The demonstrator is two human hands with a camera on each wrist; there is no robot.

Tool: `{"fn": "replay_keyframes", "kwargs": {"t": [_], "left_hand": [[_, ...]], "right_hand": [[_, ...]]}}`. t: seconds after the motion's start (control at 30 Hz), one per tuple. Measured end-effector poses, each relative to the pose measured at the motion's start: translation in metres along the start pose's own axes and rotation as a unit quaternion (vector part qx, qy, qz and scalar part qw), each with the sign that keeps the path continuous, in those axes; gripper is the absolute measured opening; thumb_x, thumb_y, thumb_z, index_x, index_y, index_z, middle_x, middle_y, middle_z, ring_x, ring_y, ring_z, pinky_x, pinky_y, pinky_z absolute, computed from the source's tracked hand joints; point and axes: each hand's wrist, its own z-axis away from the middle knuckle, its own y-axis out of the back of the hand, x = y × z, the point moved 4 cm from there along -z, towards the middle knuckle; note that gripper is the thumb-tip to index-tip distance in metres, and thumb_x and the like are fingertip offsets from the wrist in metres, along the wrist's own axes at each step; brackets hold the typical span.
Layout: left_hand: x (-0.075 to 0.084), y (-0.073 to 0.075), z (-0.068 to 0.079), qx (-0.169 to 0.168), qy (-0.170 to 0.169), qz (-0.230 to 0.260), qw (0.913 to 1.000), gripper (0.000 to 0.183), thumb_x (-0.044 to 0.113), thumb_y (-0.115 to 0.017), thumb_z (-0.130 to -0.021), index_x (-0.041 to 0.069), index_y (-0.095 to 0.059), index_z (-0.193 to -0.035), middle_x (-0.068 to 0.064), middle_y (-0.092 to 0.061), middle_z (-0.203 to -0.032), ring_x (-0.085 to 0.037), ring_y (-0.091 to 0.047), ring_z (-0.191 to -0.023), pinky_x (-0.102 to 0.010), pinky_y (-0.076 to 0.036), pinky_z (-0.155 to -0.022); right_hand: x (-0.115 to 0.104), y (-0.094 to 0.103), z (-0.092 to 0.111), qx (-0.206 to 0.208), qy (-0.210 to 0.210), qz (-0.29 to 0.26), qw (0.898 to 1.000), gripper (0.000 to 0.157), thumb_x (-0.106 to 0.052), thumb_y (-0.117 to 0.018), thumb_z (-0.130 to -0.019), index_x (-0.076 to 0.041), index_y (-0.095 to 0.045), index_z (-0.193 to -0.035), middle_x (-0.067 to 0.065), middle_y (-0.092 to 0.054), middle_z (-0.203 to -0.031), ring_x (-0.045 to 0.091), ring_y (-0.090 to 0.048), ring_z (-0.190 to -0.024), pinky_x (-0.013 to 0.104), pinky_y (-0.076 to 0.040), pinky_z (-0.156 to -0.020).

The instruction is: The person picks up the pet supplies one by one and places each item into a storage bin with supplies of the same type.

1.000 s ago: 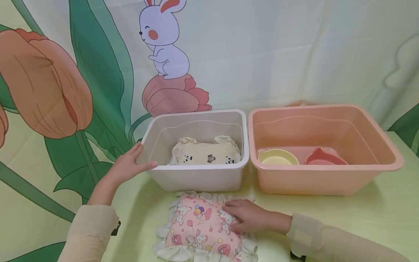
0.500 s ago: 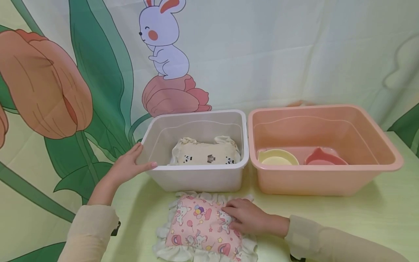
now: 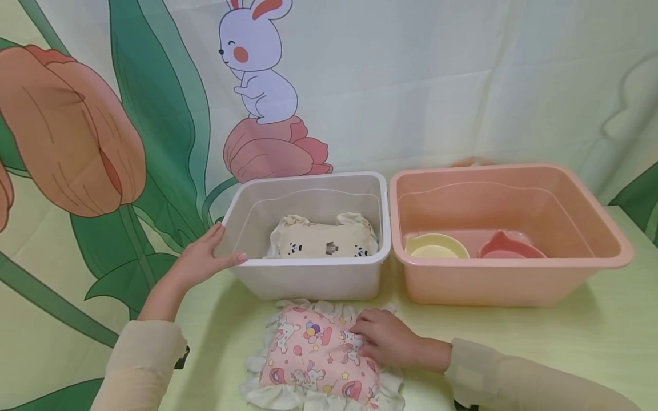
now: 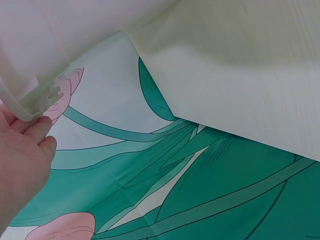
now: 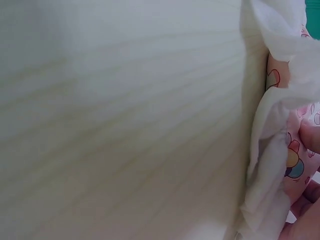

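In the head view my left hand [image 3: 201, 260] grips the left rim of a whitish plastic tub [image 3: 308, 279], thumb over the front corner. The left wrist view shows those fingers [image 4: 37, 131] curled up under the lip. A small pink pillow [image 3: 313, 357] with unicorn prints and a white ruffle lies flat in front of this tub. My right hand [image 3: 388, 341] pinches its upper right part with bent fingers. In the right wrist view, the fingertips [image 5: 311, 137] press into the pink cloth beside the ruffle.
Inside the whitish tub lies a cream pillow [image 3: 321, 240] with small animal prints. A larger peach tub [image 3: 478, 285] stands right beside it, holding a yellow dish [image 3: 439, 245] and a red dish [image 3: 509, 246]. Behind hangs a printed cloth [image 3: 437, 85] with a rabbit and tulips.
The fingers of my right hand have bent further, gathering the pillow's right side, and the hand has shifted slightly up. My left hand and both tubs stay where they were.
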Motion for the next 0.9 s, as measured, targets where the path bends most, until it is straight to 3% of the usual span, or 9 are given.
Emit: {"fn": "replay_keyframes", "kwargs": {"t": [0.2,0.4,0.67,0.9], "left_hand": [[-0.0012,-0.0001,-0.0008,-0.001,-0.001,0.000,1.0000,0.098,0.060,-0.052,-0.077,0.003,-0.005,-0.142,-0.018,-0.001,-0.148,-0.048,-0.013,-0.130,-0.065,-0.021,-0.096],[-0.0006,0.0005,-0.0005,0.000,-0.002,-0.001,1.0000,0.098,0.060,-0.052,-0.077,0.003,-0.006,-0.142,-0.018,-0.001,-0.148,-0.048,-0.013,-0.129,-0.065,-0.021,-0.096],[0.0022,0.0020,0.0006,0.000,0.000,0.000,1.0000,0.098,0.060,-0.052,-0.077,0.003,-0.006,-0.142,-0.019,-0.002,-0.148,-0.049,-0.013,-0.129,-0.065,-0.021,-0.096],[0.0028,0.0020,0.0021,-0.001,-0.001,-0.006,1.0000,0.097,0.060,-0.051,-0.078,0.002,-0.007,-0.141,-0.018,-0.001,-0.148,-0.049,-0.014,-0.129,-0.065,-0.021,-0.096]], "right_hand": [[0.0021,-0.0018,-0.0002,0.014,-0.004,-0.006,1.000,0.016,-0.021,-0.063,-0.080,-0.015,-0.065,-0.094,-0.005,-0.055,-0.090,0.009,-0.049,-0.085,0.028,-0.041,-0.078],[0.0017,-0.0011,-0.0007,0.059,0.015,0.003,0.998,0.003,-0.018,-0.065,-0.078,-0.018,-0.063,-0.079,-0.008,-0.055,-0.083,0.007,-0.050,-0.079,0.024,-0.041,-0.072],[-0.0013,0.0035,-0.0025,0.088,0.034,0.011,0.995,0.014,-0.012,-0.066,-0.074,-0.019,-0.056,-0.069,-0.009,-0.052,-0.075,0.007,-0.050,-0.072,0.022,-0.039,-0.066],[-0.0020,0.0063,-0.0037,0.059,0.002,-0.035,0.998,0.015,-0.010,-0.063,-0.078,-0.018,-0.053,-0.070,-0.010,-0.047,-0.071,0.005,-0.043,-0.068,0.016,-0.038,-0.064]]}}
